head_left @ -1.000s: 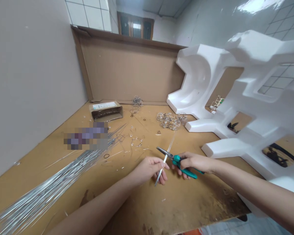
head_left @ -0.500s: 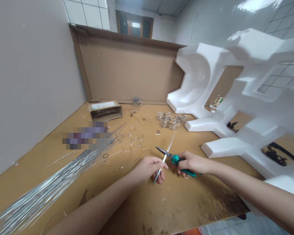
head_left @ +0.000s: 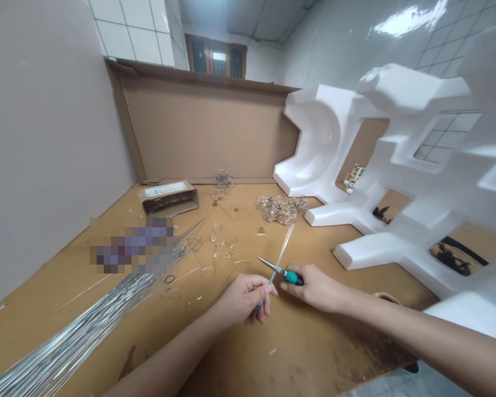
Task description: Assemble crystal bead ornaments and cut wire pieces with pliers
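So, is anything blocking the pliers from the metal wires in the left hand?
Nothing visible is: the pliers in the right hand cross the metal wires just beyond the left hand; whether they touch is unclear.

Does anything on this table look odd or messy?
A bit messy: a pale scrap and dark ring lie loose on the tabletop, apart from the wires held in the left hand. A dark stain marks it left of that forearm. A pixelated patch hides something beside the long wire bundle.
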Demonstrator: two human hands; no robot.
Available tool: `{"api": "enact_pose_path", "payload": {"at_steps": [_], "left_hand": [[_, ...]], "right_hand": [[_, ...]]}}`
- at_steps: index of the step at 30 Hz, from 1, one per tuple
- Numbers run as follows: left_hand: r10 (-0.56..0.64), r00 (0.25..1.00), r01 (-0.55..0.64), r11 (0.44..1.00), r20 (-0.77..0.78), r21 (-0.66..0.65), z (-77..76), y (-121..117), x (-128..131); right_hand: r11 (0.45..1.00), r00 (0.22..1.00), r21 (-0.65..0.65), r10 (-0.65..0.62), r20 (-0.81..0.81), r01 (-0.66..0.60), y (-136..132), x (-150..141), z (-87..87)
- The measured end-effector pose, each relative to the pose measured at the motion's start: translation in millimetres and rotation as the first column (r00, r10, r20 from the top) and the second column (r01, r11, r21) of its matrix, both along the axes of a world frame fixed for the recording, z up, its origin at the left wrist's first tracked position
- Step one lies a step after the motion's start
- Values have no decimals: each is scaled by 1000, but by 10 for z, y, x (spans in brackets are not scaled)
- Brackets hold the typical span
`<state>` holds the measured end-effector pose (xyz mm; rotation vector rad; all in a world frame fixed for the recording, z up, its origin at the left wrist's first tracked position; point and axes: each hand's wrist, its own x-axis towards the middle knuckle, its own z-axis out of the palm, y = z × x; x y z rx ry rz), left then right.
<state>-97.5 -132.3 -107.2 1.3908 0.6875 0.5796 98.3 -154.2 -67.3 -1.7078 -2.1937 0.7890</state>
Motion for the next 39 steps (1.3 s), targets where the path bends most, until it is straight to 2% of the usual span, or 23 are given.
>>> {"api": "enact_pose_path", "payload": {"at_steps": [9, 18, 23, 27, 30, 32, 34, 36, 39], "left_hand": [[39, 997, -38, 999, -64, 22, -27, 8, 42], [37, 995, -33, 998, -90, 45, -21, 40, 28], [70, 996, -65, 995, -63, 79, -36, 70, 39], [110, 993, -109, 994, -45, 9, -9, 28, 50], [65, 998, -66, 995, -7, -70, 24, -57, 83], [50, 999, -49, 997, 12, -62, 52, -89, 94], [90, 996, -90, 996, 19, -8, 102, -70, 66], [200, 980, -201, 976, 24, 86, 179, -2, -8], [371, 928, -369, 894, 40, 253, 315, 115, -149]], "right_hand": [[998, 998, 48, -31, 59, 28, 50, 3, -152], [988, 942, 132, -121, 313, 83, 89, -69, -103], [989, 942, 140, -84, 326, 40, 100, -107, -110], [983, 913, 181, -94, 398, 22, 158, -129, -144], [974, 889, 225, -130, 439, 32, 207, -101, -144], [971, 888, 236, -133, 441, 28, 221, -69, -131], [972, 890, 237, -119, 439, 13, 212, -39, -115], [974, 892, 226, -94, 443, -10, 186, -20, -99], [979, 876, 193, -35, 481, -66, 132, -34, -64]]}}
